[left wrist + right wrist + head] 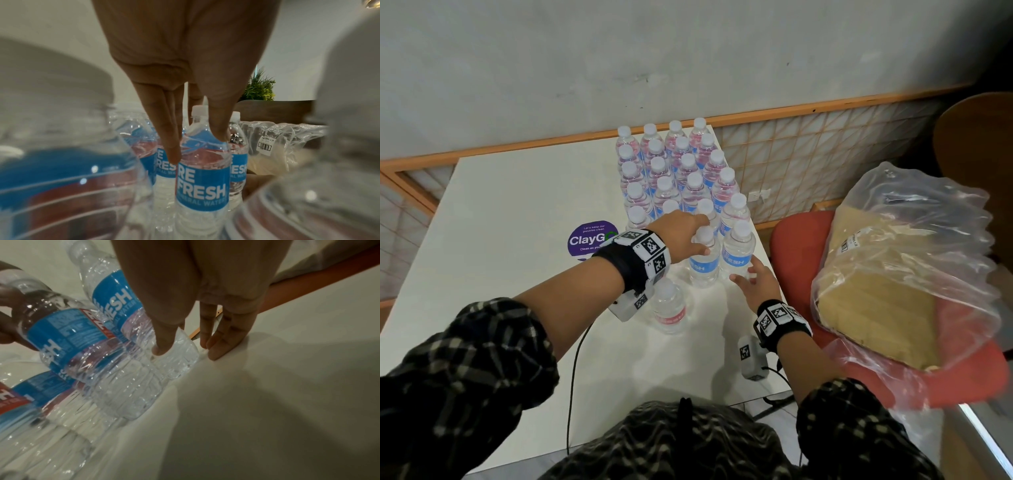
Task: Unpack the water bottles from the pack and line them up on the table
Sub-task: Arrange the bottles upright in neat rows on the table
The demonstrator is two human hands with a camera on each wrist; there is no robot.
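Several clear water bottles with blue labels stand in rows [681, 171] on the white table [517, 205]. My left hand [700, 240] grips the shoulder of a front-row bottle [703, 263]; in the left wrist view its fingers [170, 146] and thumb pinch that bottle [202, 183] below the cap. My right hand [744, 274] is low at the base of the rightmost front bottle [738, 253]. In the right wrist view its thumb touches that bottle [179, 363] and its straight fingers [216, 350] rest on the table. A lone bottle [669, 310] stands nearer me.
The torn plastic wrap with its cardboard tray [893, 274] lies on a red chair [798, 233] right of the table. A purple ClayGo sticker [592, 240] marks the tabletop. A wall and lattice panel [808, 147] run behind. The table's right edge is beside my right hand.
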